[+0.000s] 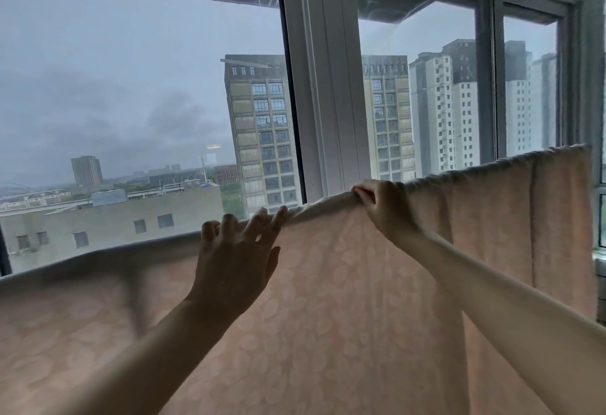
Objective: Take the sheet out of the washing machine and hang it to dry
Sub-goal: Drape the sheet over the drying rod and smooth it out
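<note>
Two bare hands are raised to the top fold of a pale pink sheet [344, 299] with a faint blotchy pattern, which hangs draped in front of a large window [137, 93]. The sheet's long axis runs side to side across the view, its top edge climbing from low on the left to high on the right, while the cloth falls straight down below that line. Whatever carries the fold is hidden under the fabric. The right hand [383, 208] pinches the top edge, fingers curled over the fold and thumb tucked against it. The left hand [236, 257] is just to the left and lower, palm toward the cloth, fingers spread and fairly straight, their tips touching the top edge without closing round it. Beyond the white window frame [323, 86], tall apartment blocks [262, 132] stand under a grey cloudy sky.
</note>
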